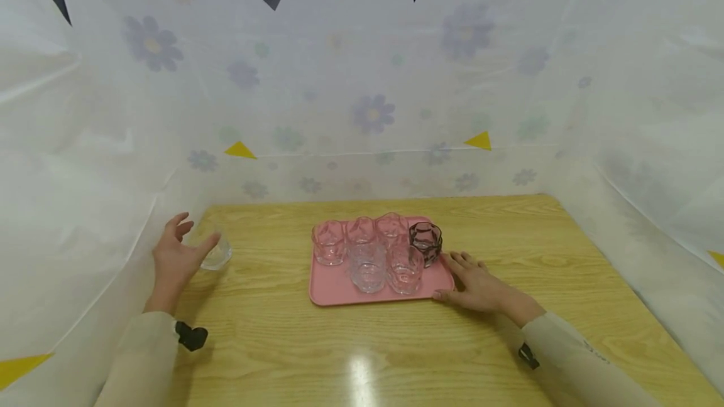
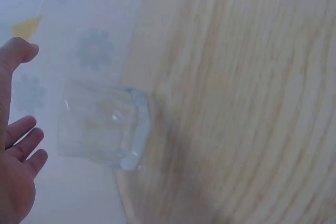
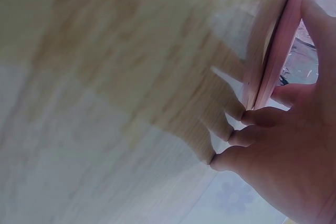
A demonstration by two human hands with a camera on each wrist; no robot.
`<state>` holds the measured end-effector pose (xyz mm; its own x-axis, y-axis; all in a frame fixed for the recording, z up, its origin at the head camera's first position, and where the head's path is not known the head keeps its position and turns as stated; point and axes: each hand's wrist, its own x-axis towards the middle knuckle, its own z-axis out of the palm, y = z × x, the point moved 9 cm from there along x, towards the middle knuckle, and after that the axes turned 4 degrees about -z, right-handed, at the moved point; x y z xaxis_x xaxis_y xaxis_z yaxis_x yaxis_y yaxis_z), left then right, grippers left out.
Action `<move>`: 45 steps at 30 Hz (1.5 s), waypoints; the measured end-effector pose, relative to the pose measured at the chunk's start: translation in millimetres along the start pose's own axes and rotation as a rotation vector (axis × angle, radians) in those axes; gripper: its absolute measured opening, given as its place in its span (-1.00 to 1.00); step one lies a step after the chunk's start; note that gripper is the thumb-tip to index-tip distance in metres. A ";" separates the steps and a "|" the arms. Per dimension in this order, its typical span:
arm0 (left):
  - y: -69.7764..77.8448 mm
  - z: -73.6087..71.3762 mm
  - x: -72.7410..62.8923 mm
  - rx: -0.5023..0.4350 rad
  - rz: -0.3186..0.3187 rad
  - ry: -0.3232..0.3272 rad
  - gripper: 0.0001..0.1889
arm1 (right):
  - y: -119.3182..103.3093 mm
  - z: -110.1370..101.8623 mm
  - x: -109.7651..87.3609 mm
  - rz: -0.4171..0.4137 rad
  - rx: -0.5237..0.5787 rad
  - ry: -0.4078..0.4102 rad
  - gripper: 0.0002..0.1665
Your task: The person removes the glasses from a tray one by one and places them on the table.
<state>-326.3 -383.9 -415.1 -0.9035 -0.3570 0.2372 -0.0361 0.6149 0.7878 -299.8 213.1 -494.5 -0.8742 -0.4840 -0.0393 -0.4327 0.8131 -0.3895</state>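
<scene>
White sheeting (image 1: 317, 68) with pale flowers stands behind and on both sides of a wooden table (image 1: 271, 344). Your left hand (image 1: 174, 262) keeps thumb and fingers apart, and they grasp nothing: the left wrist view shows a gap to the clear glass (image 1: 219, 257). Your right hand (image 1: 481, 287) lies relaxed, not clenched, against the right end of the pink tray (image 1: 334, 293). This clear glass stands upright at the left of the table, just beside your left hand. I judge it stiff, rather light with a heavier base, slippery and fragile; better take it by the side wall, below the rim. Well apart, on the tray, five more clear glasses (image 1: 330, 251) and one dark glass (image 1: 425, 240) stand close together. Some mark on your right sleeve (image 1: 582, 363) is too small to read; I find no legible brand or label.
</scene>
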 end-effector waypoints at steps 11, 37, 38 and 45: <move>54.5 41.3 -19.3 -0.031 0.182 -0.210 -0.26 | -2.6 -2.1 -1.0 -0.002 -0.001 -0.009 0.17; 108.9 141.2 -52.3 -0.113 0.267 -0.502 -0.16 | 0.1 1.2 -0.9 -0.001 0.023 -0.002 0.17; 109.0 144.6 -52.6 -0.112 0.261 -0.508 -0.15 | 0.7 1.6 -0.9 -0.001 0.020 -0.003 0.17; 108.7 165.1 -54.4 -0.107 0.243 -0.556 -0.12 | 0.5 1.9 0.1 0.000 0.023 0.000 0.17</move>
<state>-351.6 -181.6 -436.2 -0.9689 0.2226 0.1077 0.2157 0.5480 0.8082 -299.7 212.9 -496.4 -0.8741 -0.4841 -0.0394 -0.4276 0.8054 -0.4106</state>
